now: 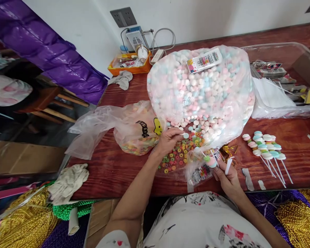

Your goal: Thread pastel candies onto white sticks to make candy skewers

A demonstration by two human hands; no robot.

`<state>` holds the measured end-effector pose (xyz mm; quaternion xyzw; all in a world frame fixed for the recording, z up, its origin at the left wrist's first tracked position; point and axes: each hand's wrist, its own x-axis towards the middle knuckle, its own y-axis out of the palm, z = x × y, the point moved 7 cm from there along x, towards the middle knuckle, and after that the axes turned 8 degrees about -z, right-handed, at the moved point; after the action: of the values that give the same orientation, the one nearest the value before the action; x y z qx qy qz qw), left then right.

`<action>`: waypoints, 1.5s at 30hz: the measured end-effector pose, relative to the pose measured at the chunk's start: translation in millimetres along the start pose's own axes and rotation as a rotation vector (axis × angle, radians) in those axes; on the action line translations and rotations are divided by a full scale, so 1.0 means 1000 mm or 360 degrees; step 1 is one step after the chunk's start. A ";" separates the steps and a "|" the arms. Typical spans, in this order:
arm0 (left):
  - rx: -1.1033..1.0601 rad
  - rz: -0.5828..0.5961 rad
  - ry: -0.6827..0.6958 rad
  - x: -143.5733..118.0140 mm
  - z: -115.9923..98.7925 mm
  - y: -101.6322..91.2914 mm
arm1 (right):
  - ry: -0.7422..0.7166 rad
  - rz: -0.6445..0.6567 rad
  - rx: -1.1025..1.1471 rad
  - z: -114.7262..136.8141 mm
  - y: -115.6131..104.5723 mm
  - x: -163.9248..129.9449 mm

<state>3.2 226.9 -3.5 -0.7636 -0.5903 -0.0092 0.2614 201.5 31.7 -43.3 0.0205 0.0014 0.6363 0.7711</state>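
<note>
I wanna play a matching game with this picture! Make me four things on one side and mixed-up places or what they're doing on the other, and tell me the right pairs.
Things:
1. Left hand
2. Orange tray
3. Bunch of candy sticks
4. White printed packet

Places and doings:
A. Lying on top of the big bag
B. Holding a pale blue piece
C. On the table, in front of the clear box
D. By the wall, below the socket

Right pairs: 1-B, 2-D, 3-C, 4-A
</note>
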 end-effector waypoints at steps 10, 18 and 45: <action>0.0979 0.0495 0.0289 0.006 -0.012 0.046 | -0.0088 -0.0003 -0.0186 0.011 0.003 0.000; 0.1092 0.0385 0.0694 -0.021 -0.029 0.037 | -0.0150 0.0003 -0.0219 0.014 0.006 0.007; -0.1064 -0.0843 -0.0463 -0.093 -0.033 -0.016 | -0.0255 0.0219 -0.0485 0.038 0.049 -0.005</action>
<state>-30.1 133.0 1.1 -0.6221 -0.7606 -0.1586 -0.0965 153.3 34.6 -3.9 -0.0459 -0.1580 0.6767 0.7176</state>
